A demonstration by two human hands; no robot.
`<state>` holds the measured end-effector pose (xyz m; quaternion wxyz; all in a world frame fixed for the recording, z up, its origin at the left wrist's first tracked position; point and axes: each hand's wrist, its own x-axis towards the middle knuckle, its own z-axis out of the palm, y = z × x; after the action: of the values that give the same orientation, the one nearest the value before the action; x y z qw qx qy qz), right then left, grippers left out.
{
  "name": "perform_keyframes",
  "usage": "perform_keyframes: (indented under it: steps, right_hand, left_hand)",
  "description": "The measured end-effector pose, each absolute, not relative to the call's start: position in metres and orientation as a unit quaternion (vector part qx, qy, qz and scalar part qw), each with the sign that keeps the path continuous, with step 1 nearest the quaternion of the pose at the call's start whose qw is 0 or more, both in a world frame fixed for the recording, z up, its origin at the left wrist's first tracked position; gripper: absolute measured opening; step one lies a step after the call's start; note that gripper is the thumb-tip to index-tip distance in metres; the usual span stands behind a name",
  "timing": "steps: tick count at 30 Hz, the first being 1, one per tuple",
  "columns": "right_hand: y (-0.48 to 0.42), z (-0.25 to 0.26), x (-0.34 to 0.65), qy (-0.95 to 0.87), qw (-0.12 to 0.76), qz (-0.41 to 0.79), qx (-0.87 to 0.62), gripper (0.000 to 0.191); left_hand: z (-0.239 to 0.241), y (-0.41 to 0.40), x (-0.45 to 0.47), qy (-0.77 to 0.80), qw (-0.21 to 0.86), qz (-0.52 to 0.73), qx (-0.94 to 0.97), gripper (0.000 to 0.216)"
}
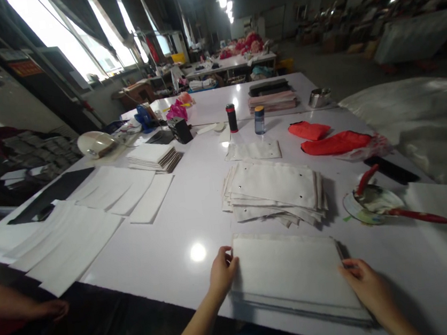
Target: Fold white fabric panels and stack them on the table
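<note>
The flat stack of white rectangular fabric panels point(292, 275) sits low in the centre of the frame on the glossy white table point(168, 249). My left hand point(222, 271) grips its left edge, fingers curled; my right hand point(367, 286) pinches its right edge. Just above lies a fanned pile of cream riveted pieces point(274, 191).
</note>
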<state>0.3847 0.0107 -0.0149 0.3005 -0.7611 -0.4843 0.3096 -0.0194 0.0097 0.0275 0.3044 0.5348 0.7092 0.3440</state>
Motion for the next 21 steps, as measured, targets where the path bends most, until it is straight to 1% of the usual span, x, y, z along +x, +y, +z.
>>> perform_keyframes:
  steps: [3,5,7,9,11,13,15,18,19,21]
  right_hand:
    - [0.011,-0.014,0.383,-0.485,0.293,0.298,-0.768,0.053]
    - [0.011,-0.014,0.380,-0.485,0.288,0.292,-0.772,0.053]
    - [0.011,-0.013,0.379,-0.488,0.281,0.286,-0.775,0.054]
    - [0.011,-0.012,0.379,-0.496,0.272,0.276,-0.777,0.053]
    - [0.011,-0.009,0.381,-0.508,0.263,0.264,-0.777,0.053]
    - [0.010,-0.005,0.382,-0.525,0.259,0.245,-0.773,0.053]
    - [0.009,0.000,0.376,-0.579,0.251,0.157,-0.760,0.055]
    - [0.006,0.007,0.346,-0.689,0.240,-0.032,-0.683,0.055]
    - [0.005,0.008,0.330,-0.723,0.237,-0.067,-0.645,0.053]
    - [0.003,0.006,0.297,-0.785,0.220,-0.077,-0.574,0.050]
  left_hand:
    - [0.039,0.004,-0.004,0.697,0.149,0.317,0.626,0.041]
    - [0.045,0.003,0.012,0.643,0.086,0.270,0.711,0.042]
    - [0.048,0.003,0.029,0.573,0.096,0.220,0.784,0.045]
    - [0.047,0.005,0.042,0.522,0.117,0.178,0.826,0.053]
    - [0.042,0.008,0.048,0.509,0.134,0.150,0.837,0.061]
    - [0.036,0.010,0.049,0.512,0.151,0.133,0.835,0.065]
    - [0.031,0.012,0.048,0.514,0.162,0.126,0.833,0.065]
    - [0.026,0.013,0.047,0.512,0.163,0.128,0.833,0.065]
    - [0.025,0.013,0.047,0.511,0.160,0.128,0.835,0.065]
    - [0.021,0.013,0.048,0.508,0.143,0.129,0.840,0.065]
